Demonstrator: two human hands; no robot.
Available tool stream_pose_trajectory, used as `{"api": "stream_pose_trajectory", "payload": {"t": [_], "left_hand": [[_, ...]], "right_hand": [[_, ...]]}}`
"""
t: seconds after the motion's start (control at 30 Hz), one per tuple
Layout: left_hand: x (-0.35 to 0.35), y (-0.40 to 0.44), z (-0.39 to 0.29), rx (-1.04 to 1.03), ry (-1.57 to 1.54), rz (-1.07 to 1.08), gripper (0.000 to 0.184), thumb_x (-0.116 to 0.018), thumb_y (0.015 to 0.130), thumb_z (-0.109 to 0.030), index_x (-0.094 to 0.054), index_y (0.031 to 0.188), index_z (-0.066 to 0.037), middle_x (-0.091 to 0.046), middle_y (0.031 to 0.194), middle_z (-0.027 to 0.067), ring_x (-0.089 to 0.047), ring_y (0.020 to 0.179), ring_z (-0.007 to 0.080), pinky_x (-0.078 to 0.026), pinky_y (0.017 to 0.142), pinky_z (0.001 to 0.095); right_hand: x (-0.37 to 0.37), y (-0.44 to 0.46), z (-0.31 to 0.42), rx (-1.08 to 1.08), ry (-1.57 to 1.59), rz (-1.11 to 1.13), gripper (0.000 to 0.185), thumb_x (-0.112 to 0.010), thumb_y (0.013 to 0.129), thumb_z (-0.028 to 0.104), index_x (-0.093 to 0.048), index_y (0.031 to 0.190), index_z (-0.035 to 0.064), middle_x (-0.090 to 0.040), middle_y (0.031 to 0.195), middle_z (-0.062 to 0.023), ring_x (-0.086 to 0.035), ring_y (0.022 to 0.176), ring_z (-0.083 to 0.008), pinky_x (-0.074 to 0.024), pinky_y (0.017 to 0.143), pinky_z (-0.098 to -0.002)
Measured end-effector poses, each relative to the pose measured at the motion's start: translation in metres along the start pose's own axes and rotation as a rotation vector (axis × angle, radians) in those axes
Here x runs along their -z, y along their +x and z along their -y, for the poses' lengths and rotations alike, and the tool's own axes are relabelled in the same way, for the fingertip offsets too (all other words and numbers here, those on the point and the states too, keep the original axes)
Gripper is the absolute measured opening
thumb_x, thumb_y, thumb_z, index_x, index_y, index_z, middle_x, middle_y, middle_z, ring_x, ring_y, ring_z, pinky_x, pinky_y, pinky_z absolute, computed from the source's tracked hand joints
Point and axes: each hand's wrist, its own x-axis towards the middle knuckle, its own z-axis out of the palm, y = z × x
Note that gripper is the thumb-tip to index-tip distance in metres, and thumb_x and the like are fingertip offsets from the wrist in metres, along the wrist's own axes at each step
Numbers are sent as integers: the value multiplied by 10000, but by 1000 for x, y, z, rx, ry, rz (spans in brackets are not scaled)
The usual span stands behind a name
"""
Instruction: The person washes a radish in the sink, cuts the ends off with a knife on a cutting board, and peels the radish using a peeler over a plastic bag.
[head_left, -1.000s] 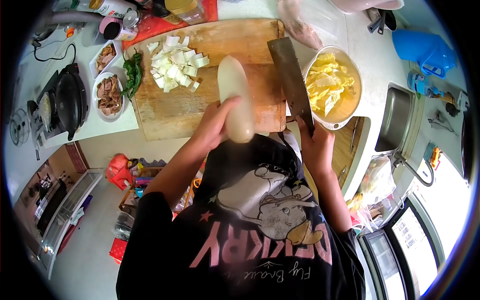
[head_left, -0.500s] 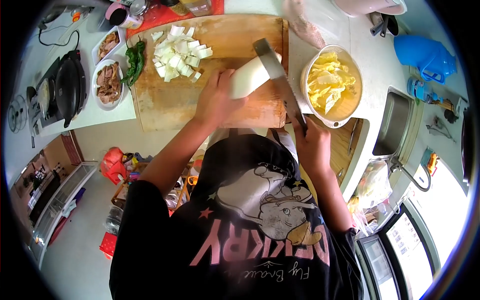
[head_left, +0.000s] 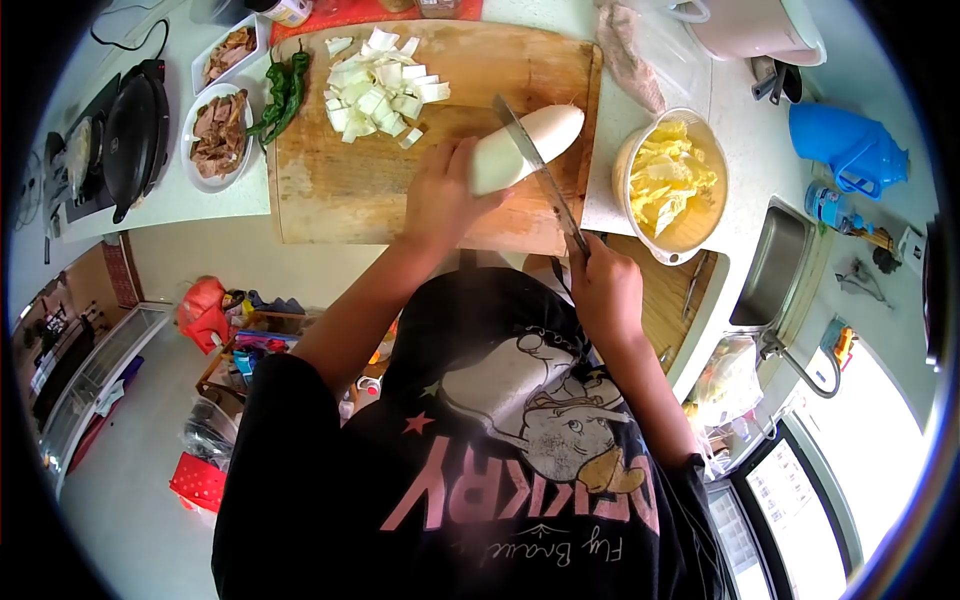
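Right hand (head_left: 607,290): positioned at the near edge of the board. Its fingers are clamped around the handle of the knife (head_left: 551,190). The blade points forward and to the left and crosses the radish. Whether the edge has entered the flesh cannot be told.

Left hand (head_left: 447,195): positioned over the board. Its fingers are clamped on the left end of the radish (head_left: 553,132), with the blade to their right.

Radish: located on the right half of the board (head_left: 335,190), tilted so that its right end lies farther from the person. Expected handling: fairly heavy, stiff and firm, apt to snap rather than bend. The smooth, round surface may be slippery and may roll. Recommended hold: across the thick left end, pressing down, with the fingertips clear of the blade.

Beyond the board's right edge, a bowl (head_left: 700,222) of yellow leaves (head_left: 670,175) stands on the counter (head_left: 601,200). To the left are a plate (head_left: 213,186) of meat (head_left: 218,135) and, overlapping the board's edge, green peppers (head_left: 285,95). A pile of white pieces (head_left: 378,92) occupies the far part of the board.
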Motion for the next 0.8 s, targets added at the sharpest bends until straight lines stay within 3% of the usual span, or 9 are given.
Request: {"api": "stream_pose_trajectory", "payload": {"t": [0.3,0.4,0.5,0.6,0.7,0.8], "left_hand": [[-3,3,7,-51,6,-9,692,-853,681,-359,-603,1205,16,-623,1078,172,-592,981,359,-499,834,458],[0,4,5,-84,45,-15,644,-839,692,-332,-609,1178,22,-629,1059,152,-601,961,335,-513,834,422],[2,7,12,-26,-98,-73,451,-700,874,-296,-604,1167,33,-626,1075,175,-594,991,337,-480,885,414],[11,11,7,302,-503,-125,354,-514,1008,-274,-596,1163,34,-627,1094,184,-588,1015,317,-446,921,395],[4,16,9,318,-680,-242,377,-447,1039,-307,-598,1158,18,-639,1112,158,-587,1027,266,-443,912,360],[11,41,-3,236,-805,-331,370,-467,1032,-310,-606,1147,12,-644,1128,132,-579,1049,232,-441,911,334]], "right_hand": [[9,3,6,-58,-3,56,195,-573,956,207,-663,890,47,-648,678,-191,-646,638,-395,-523,609,-469],[10,2,7,-67,-20,73,203,-568,960,214,-667,898,48,-650,686,-194,-645,642,-399,-522,612,-473],[11,3,7,-82,-25,92,207,-566,960,219,-670,906,48,-652,696,-195,-646,650,-399,-520,612,-477],[11,2,7,-96,-12,95,204,-569,956,220,-672,912,49,-652,701,-194,-646,657,-399,-518,610,-479],[9,1,8,-94,-3,82,198,-573,950,218,-671,914,50,-650,701,-193,-644,657,-397,-515,609,-480],[9,0,9,-97,1,81,191,-575,946,214,-661,903,49,-649,700,-192,-642,657,-397,-513,610,-484]]}}
